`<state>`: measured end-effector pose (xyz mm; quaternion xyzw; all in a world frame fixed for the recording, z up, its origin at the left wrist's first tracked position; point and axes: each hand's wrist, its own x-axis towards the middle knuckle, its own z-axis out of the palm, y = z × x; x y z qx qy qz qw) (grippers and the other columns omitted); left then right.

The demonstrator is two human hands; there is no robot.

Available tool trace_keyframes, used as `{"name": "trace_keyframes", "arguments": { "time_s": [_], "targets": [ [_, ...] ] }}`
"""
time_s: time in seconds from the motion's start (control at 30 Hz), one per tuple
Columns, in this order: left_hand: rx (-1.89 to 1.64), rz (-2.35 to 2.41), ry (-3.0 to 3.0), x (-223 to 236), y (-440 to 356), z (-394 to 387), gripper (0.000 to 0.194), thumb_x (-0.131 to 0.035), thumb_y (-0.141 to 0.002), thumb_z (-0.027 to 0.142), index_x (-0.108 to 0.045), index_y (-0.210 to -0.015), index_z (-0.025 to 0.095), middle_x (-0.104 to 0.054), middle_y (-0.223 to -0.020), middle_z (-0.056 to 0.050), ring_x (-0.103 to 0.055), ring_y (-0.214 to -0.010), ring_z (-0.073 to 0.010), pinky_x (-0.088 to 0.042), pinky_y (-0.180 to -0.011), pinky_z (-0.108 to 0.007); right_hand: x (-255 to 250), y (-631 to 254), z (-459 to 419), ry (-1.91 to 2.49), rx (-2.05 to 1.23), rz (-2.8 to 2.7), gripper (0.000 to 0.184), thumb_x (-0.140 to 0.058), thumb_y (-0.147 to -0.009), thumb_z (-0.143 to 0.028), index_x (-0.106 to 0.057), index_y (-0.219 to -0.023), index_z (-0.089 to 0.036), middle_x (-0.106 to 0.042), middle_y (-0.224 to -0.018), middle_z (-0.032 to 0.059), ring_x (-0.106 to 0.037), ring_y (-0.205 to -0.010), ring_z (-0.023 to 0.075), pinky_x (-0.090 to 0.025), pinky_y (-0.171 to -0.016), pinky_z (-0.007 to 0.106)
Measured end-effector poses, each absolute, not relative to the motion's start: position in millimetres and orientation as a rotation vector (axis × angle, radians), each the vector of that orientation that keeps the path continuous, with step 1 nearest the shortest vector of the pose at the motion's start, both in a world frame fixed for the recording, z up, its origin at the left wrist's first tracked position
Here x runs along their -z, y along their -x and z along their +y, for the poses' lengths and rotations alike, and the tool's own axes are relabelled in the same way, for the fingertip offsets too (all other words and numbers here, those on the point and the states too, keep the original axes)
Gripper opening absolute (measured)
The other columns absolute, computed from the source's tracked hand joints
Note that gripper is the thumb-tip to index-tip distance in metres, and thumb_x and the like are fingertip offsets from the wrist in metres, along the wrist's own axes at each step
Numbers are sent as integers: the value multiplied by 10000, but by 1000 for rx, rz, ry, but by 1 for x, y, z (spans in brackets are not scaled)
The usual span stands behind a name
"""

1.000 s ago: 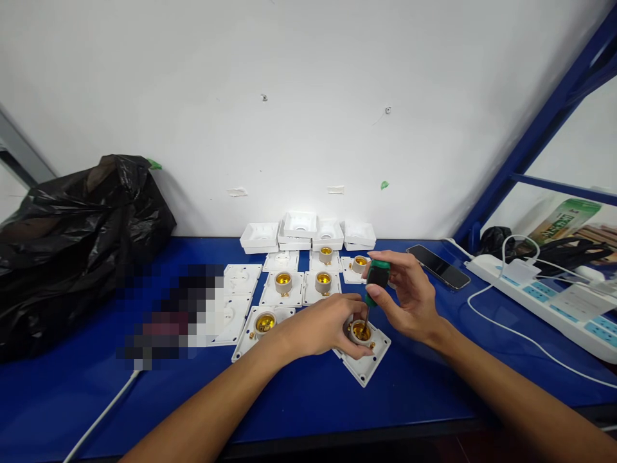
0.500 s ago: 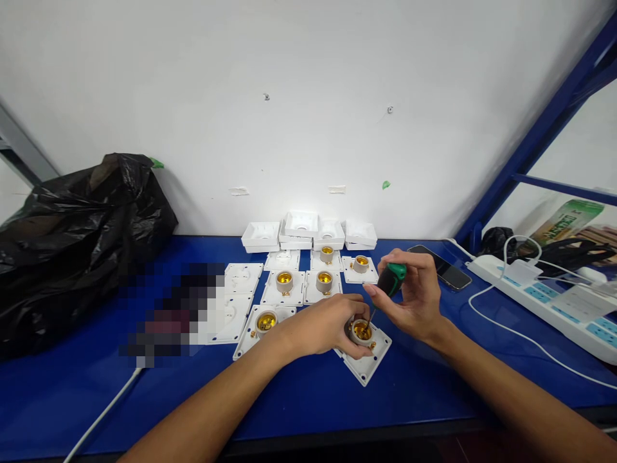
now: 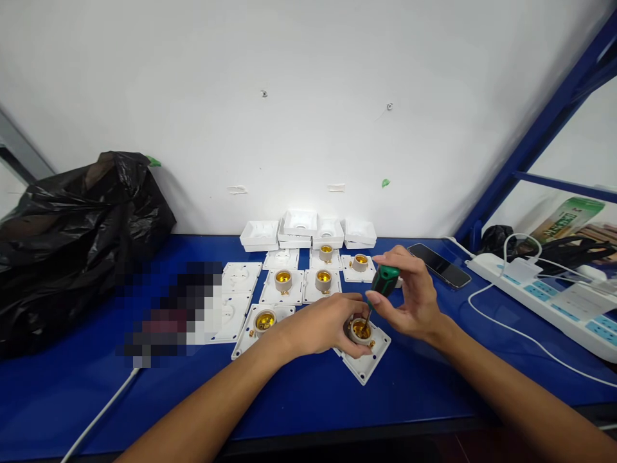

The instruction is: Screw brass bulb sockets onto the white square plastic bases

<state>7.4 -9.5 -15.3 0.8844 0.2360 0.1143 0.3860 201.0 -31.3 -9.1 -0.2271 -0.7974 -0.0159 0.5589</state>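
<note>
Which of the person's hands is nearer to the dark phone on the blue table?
Right. The right hand, gripping the screwdriver, is just left of the phone and closer to the camera; the left hand is farther left, around a socket.

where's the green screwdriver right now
In the head view, right of centre, the screwdriver is in the right hand, pointing down into the gold-lined socket the left hand holds.

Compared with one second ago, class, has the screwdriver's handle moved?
Yes: the screwdriver's handle has tipped to the right, its top now nearer the phone, which has stayed put.
</note>
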Motion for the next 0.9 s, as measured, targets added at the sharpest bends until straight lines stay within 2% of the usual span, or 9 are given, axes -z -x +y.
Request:
{"name": "trace_keyframes", "arguments": {
  "time_s": [0.07,0.2,0.33,0.53,0.8,0.9],
  "targets": [
    [-301,592,-2253,15,-8,-10,331,-797,-777,442,-670,-938,181,-618,-966,-30,-553,-783,-165,-403,-672,-296,9,-201,-31,538,28,-1890,600,-699,-833,-112,-525,-1383,-276,-608,-916,14,-530,-718,167,-479,-560,323],
    [-300,590,-2242,16,-8,-10,333,-799,-777,413,-676,-991,190,-618,-1007,-30,-563,-816,-168,-411,-681,-293,8,-201,-31,529,92,-1842,645,-754,-794,-91,-526,-1368,-275,-603,-909,6,-500,-705,160,-443,-543,314],
    [-301,569,-2218,18,-9,-10,294,-790,-782,384,-674,-966,186,-625,-1024,-36,-571,-842,-173,-423,-710,-299,6,-200,-31,580,34,-1934,575,-688,-852,-107,-520,-1381,-256,-616,-970,32,-528,-767,175,-478,-596,331],
    [-312,554,-2198,21,-10,-8,311,-797,-776,387,-656,-966,186,-620,-1034,-40,-570,-862,-177,-428,-726,-303,5,-201,-32,590,77,-1864,581,-732,-822,-109,-538,-1343,-278,-559,-842,-9,-484,-725,172,-439,-586,322],
    [-317,552,-2235,19,-9,-8,330,-791,-787,448,-620,-882,183,-587,-962,-20,-541,-795,-153,-408,-694,-294,7,-203,-34,628,-119,-1884,533,-547,-939,-121,-504,-1439,-300,-623,-1055,52,-578,-836,188,-512,-679,372],
    [-340,562,-2218,19,-8,-8,324,-786,-792,444,-619,-896,187,-586,-989,-21,-538,-799,-152,-406,-693,-293,6,-202,-32,607,-61,-1839,509,-648,-894,-127,-588,-1358,-330,-590,-990,34,-559,-841,188,-495,-632,338]
  ]
}}
